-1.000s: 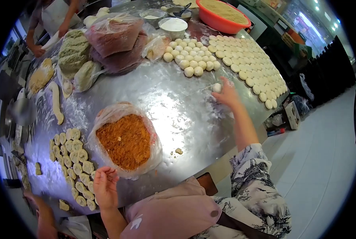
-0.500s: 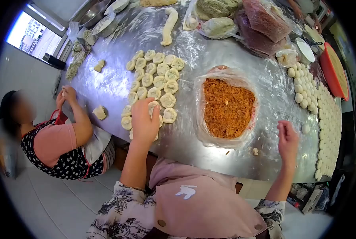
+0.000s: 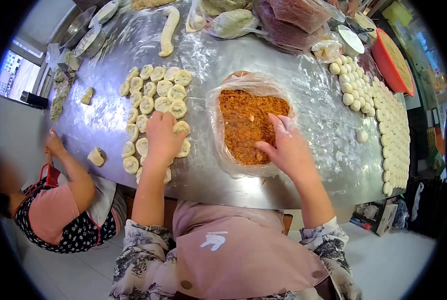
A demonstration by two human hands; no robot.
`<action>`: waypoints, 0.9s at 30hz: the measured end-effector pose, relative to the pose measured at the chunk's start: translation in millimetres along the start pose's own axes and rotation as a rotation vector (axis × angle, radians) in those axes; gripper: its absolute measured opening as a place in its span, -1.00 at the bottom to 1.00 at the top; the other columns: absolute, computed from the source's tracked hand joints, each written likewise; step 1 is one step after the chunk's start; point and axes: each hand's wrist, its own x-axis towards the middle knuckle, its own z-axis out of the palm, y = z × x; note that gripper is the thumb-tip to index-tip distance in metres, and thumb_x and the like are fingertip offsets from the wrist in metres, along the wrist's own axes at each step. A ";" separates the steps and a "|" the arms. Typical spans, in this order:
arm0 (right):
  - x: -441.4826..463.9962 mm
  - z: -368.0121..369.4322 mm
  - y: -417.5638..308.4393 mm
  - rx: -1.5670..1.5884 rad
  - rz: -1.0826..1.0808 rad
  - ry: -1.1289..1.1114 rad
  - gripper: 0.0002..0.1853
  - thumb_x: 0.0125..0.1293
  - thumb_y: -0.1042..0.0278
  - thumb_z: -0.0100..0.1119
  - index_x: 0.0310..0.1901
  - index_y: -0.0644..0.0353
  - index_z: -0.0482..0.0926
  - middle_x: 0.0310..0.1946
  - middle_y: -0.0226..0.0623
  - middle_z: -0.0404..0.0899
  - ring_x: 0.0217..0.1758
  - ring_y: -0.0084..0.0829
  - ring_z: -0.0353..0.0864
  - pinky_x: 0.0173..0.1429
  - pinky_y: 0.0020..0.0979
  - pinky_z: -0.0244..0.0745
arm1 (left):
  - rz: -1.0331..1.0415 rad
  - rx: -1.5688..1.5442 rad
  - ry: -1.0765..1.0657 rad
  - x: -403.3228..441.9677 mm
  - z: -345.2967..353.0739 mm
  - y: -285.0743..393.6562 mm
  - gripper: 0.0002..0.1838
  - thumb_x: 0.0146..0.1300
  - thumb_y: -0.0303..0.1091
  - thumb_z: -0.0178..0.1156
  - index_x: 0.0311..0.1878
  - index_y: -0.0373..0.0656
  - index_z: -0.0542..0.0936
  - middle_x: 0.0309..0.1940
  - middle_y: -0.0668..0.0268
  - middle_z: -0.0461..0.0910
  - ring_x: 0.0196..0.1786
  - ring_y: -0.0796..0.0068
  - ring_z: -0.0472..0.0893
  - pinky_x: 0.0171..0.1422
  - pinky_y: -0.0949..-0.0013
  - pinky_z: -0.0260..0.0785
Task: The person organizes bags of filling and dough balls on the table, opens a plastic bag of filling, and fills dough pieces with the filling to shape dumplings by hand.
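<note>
My left hand (image 3: pixel 164 136) is over a cluster of round, pale dough pieces (image 3: pixel 147 105) with greenish filling showing at their tops. Its thumb is apart from its bent fingers, beside one piece at the cluster's right side; the fingertips cover others, so contact is unclear. To the right lies a clear plastic bag (image 3: pixel 216 150) spread around orange-brown crumbly filling (image 3: pixel 246 125). My right hand (image 3: pixel 289 147) reaches over the filling's right edge, thumb and fingers apart and nothing visible between them. White powder marks its fingers.
Small dough balls (image 3: pixel 351 90) and rows of flattened rounds (image 3: pixel 391 135) occupy the right side. A red basin (image 3: pixel 391 62) stands behind them. Bagged fillings (image 3: pixel 288 27) and a dough roll (image 3: pixel 169 32) lie farther back. At the left is a co-worker (image 3: pixel 58 210), near a dough lump (image 3: pixel 96 157).
My right hand has moved left from above the metal table to the orange filling. My left hand stays over the dough pieces, slightly farther forward among them. The whole view has shifted.
</note>
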 end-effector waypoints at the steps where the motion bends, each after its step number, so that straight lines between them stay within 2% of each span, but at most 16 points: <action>1: 5.3 3.3 -1.1 0.054 0.015 -0.039 -0.15 0.13 -0.07 0.37 0.34 0.27 0.29 0.27 0.11 0.34 0.18 0.05 0.48 0.23 -0.14 0.45 | 0.001 -0.040 -0.018 0.6 1.5 0.8 -0.65 0.03 -0.37 0.41 -0.14 -0.20 0.50 -0.18 0.12 0.47 -0.10 0.03 0.48 -0.02 0.10 0.36; 2: 9.6 9.8 -2.2 0.013 0.026 -0.035 -0.14 0.12 -0.09 0.37 0.34 0.27 0.28 0.26 0.14 0.34 0.18 0.07 0.48 0.22 -0.14 0.45 | 0.005 -0.078 -0.037 1.2 2.5 2.3 -0.64 0.03 -0.38 0.41 -0.14 -0.20 0.49 -0.21 0.12 0.49 -0.14 0.02 0.50 -0.06 0.11 0.37; 5: 18.3 26.2 -12.3 -0.034 0.051 -0.012 -0.15 0.13 -0.06 0.37 0.34 0.29 0.30 0.19 0.25 0.36 0.13 0.15 0.49 0.19 -0.12 0.47 | -0.215 -0.298 0.005 -2.3 0.9 11.4 -0.67 0.13 -0.41 0.37 -0.07 -0.20 0.48 -0.18 0.17 0.55 -0.17 0.16 0.58 -0.11 0.21 0.44; 8: 21.1 30.0 -16.7 0.023 -0.004 -0.055 -0.26 0.15 0.01 0.37 0.27 0.31 0.39 0.12 0.23 0.40 0.06 0.10 0.53 0.12 -0.12 0.49 | -0.252 -1.234 0.025 -2.9 3.7 21.3 -0.72 0.26 -0.44 0.26 0.01 -0.22 0.48 -0.05 0.20 0.56 -0.07 0.34 0.59 -0.01 0.30 0.47; 9: 21.2 31.3 -15.8 0.065 -0.017 -0.049 -0.38 0.17 0.11 0.35 0.19 0.30 0.47 0.03 0.16 0.46 -0.02 0.05 0.56 0.06 -0.13 0.52 | -0.383 -1.480 -0.093 -5.8 -7.9 36.6 -0.69 0.36 -0.47 0.14 0.14 -0.27 0.44 -0.02 0.23 0.55 -0.01 0.46 0.58 0.06 0.37 0.48; 12: 22.1 23.3 -16.4 0.089 0.056 -0.130 -0.45 0.16 0.22 0.37 0.16 0.24 0.50 -0.02 -0.01 0.52 0.00 -0.04 0.58 0.08 -0.17 0.51 | -0.252 -1.992 -0.488 -7.8 -6.9 50.0 -0.62 0.40 -0.44 0.08 0.23 -0.32 0.39 -0.02 0.18 0.57 -0.01 0.36 0.57 0.06 0.35 0.49; 15: 21.2 26.7 -11.2 0.096 0.003 -0.053 -0.50 0.17 0.23 0.34 0.13 0.22 0.52 -0.09 0.02 0.52 -0.08 -0.02 0.59 -0.01 -0.14 0.53 | -0.366 -2.161 -0.616 -8.1 0.1 73.6 -0.66 0.43 -0.41 0.04 0.21 -0.31 0.41 0.01 0.14 0.57 0.02 0.33 0.58 0.08 0.35 0.51; 18: 20.1 30.4 -11.8 0.096 -0.009 -0.053 -0.57 0.17 0.26 0.32 0.06 0.22 0.53 -0.13 0.02 0.51 -0.14 0.01 0.59 -0.08 -0.09 0.53 | -0.486 -2.037 -0.631 -11.7 3.8 95.6 -0.67 0.43 -0.39 0.05 0.20 -0.29 0.43 0.03 0.13 0.57 0.01 0.31 0.61 0.06 0.37 0.52; 19: 20.0 31.3 -11.6 0.091 -0.012 -0.055 -0.59 0.17 0.27 0.31 0.04 0.22 0.54 -0.14 0.01 0.51 -0.15 0.01 0.60 -0.09 -0.09 0.53 | -0.518 -2.008 -0.648 -13.1 4.1 101.4 -0.69 0.42 -0.38 0.07 0.18 -0.25 0.45 0.00 0.15 0.59 -0.02 0.31 0.64 -0.01 0.42 0.53; 20: 20.7 33.4 -10.4 0.100 -0.015 -0.051 -0.69 0.18 0.30 0.29 -0.06 0.18 0.54 -0.18 -0.02 0.50 -0.18 0.01 0.60 -0.14 -0.06 0.52 | -0.521 -1.936 -0.675 -15.4 5.4 105.6 -0.70 0.42 -0.38 0.07 0.17 -0.24 0.46 -0.02 0.17 0.60 -0.05 0.32 0.64 -0.04 0.43 0.53; 22: 21.9 28.8 -11.1 0.055 0.017 -0.134 -0.74 0.19 0.32 0.27 -0.10 0.14 0.53 -0.20 -0.03 0.49 -0.20 0.02 0.60 -0.16 -0.05 0.51 | -0.495 -1.795 -0.701 -14.4 9.7 110.0 -0.72 0.43 -0.38 0.07 0.15 -0.20 0.47 -0.06 0.19 0.61 -0.10 0.35 0.65 -0.09 0.45 0.54; 24: 22.1 25.4 -7.4 0.080 -0.012 -0.142 -0.79 0.19 0.33 0.26 -0.14 0.13 0.53 -0.22 -0.05 0.48 -0.20 0.01 0.60 -0.16 -0.06 0.51 | -0.447 -1.847 -0.782 -13.7 19.1 109.7 -0.74 0.42 -0.39 0.07 0.13 -0.17 0.48 -0.10 0.22 0.62 -0.16 0.38 0.65 -0.16 0.46 0.52; 27: 23.0 28.7 0.8 0.121 -0.050 -0.085 -0.80 0.18 0.38 0.24 -0.15 0.15 0.54 -0.20 -0.05 0.48 -0.18 -0.01 0.60 -0.14 -0.08 0.52 | -0.491 -1.850 -0.721 -17.4 20.1 116.5 -0.74 0.43 -0.42 0.05 0.13 -0.19 0.47 -0.06 0.19 0.59 -0.10 0.35 0.62 -0.10 0.42 0.51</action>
